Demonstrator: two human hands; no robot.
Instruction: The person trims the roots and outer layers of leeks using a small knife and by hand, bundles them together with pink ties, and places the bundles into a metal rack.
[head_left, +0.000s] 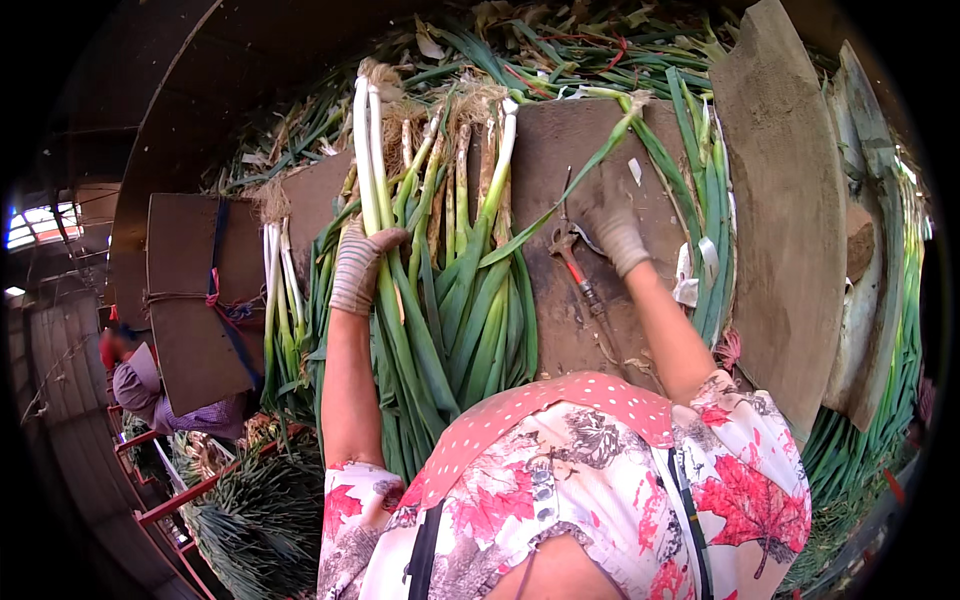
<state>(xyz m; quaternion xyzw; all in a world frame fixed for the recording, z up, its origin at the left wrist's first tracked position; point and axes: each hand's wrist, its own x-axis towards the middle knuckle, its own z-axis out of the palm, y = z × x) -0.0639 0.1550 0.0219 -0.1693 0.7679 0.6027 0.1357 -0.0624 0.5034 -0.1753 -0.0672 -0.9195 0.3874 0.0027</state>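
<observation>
My left hand (358, 266), in a striped work glove, grips long green onions with clean white stalks (369, 150). Their roots point away from me and their leaves hang towards my apron. Beside them is a pile of unpeeled green onions (461, 187) with brown outer skins. My right hand (609, 217), gloved and motion-blurred, is above the brown board (555, 142). Just left of it lies an air blow gun (574, 266) with a red part and a hose. Whether the right fingers hold anything is unclear. A loose green leaf (562, 196) stretches across the board near that hand.
Leaf and skin scraps (510, 45) lie heaped beyond the board. Cleaned green onions (281, 277) rest at the left by a tied brown panel (202, 292). Upright boards (776, 225) stand at the right. Another person (161, 390) is at far left near onion bundles (247, 495).
</observation>
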